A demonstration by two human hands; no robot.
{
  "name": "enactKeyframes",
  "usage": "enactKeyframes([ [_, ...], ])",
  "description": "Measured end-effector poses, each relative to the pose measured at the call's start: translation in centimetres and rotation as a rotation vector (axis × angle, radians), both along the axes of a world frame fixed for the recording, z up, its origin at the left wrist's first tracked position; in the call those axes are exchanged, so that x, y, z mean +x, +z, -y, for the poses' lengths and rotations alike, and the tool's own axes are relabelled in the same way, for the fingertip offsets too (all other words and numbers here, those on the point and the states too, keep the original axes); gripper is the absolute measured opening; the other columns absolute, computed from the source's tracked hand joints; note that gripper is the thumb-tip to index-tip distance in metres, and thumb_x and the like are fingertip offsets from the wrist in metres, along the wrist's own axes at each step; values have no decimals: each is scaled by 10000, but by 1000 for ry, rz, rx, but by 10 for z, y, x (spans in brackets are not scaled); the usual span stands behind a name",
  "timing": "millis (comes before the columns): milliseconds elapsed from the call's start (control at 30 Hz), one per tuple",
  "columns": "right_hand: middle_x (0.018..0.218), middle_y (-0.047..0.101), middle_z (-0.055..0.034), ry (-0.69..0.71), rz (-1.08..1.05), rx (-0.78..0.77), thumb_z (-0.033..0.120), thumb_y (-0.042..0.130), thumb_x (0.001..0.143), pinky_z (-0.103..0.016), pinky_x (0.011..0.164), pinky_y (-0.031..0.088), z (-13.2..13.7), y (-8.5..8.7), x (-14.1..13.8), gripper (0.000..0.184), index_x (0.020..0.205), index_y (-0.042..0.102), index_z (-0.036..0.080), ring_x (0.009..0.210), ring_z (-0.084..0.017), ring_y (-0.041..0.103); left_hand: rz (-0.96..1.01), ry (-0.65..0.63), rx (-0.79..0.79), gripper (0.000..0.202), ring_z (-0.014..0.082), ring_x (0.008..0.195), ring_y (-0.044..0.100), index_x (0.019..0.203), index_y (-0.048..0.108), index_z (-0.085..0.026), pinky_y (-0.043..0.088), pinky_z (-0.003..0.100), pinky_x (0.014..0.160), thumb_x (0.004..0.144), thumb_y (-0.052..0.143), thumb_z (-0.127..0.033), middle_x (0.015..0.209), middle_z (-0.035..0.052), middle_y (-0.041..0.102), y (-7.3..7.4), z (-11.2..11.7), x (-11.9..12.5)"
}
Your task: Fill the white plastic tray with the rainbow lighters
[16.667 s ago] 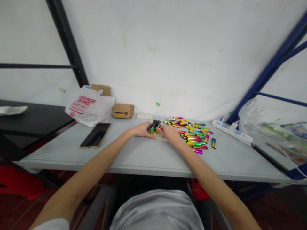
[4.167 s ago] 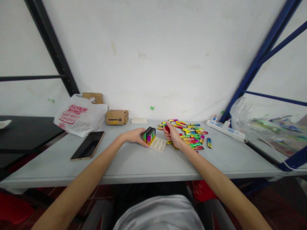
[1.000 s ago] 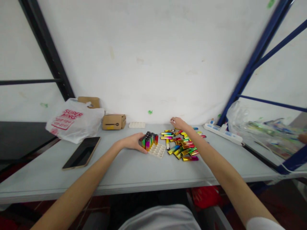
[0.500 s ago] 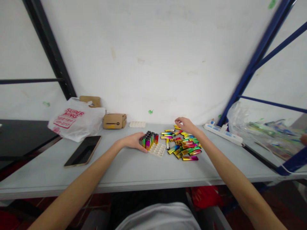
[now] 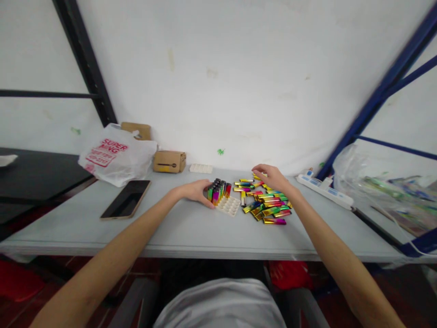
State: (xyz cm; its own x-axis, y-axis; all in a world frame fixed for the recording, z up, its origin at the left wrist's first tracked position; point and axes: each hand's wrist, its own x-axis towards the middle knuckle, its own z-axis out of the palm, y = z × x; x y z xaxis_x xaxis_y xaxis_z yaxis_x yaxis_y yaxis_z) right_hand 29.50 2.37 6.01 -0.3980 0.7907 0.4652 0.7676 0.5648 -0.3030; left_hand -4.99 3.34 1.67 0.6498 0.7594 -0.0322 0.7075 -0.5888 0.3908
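A white tray [image 5: 229,207] with rows of round holes lies mid-table. Upright lighters [image 5: 217,190], shiny and multicoloured with black ends, fill its left part; the holes at its right are bare. My left hand [image 5: 198,191] curves around the left side of this tray, thumb in front and fingers behind. To the right spreads a loose pile of similar lighters [image 5: 269,205], lying flat in gold, green, red and purple. Over the pile's far end, my right hand [image 5: 271,176] has bent fingers closed at a gold lighter [image 5: 258,176], its fingertips partly hidden.
A second white tray [image 5: 201,168] lies by the wall, beside a cardboard box [image 5: 170,161] and a white plastic bag [image 5: 116,155]. A phone [image 5: 126,199] rests at left. A power strip [image 5: 324,191] and clear plastic bags [image 5: 392,187] stand at right, near blue shelf posts.
The camera view has shifted slightly. My left hand stays at the tray, and my right hand stays over the far end of the pile with its fingers slightly more curled.
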Motion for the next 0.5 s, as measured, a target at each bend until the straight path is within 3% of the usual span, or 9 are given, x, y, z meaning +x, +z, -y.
enactKeyframes([
  [267,1041,742,-76,37,-64,-9,388,496,975,-364,889,533,11,1,-1,296,1043,711,197,960,-222,681,-11,-2,20,800,281,961,594,1068,600,-170,465,325,820,540,741,-755,1076,75,633,4,4,2],
  [500,1023,747,-61,27,-35,-3,402,477,987,-365,866,532,40,9,-4,312,1028,722,214,946,-230,688,-16,7,32,822,293,1024,593,1128,588,-173,465,323,845,544,750,-729,1156,87,637,-1,0,-2],
])
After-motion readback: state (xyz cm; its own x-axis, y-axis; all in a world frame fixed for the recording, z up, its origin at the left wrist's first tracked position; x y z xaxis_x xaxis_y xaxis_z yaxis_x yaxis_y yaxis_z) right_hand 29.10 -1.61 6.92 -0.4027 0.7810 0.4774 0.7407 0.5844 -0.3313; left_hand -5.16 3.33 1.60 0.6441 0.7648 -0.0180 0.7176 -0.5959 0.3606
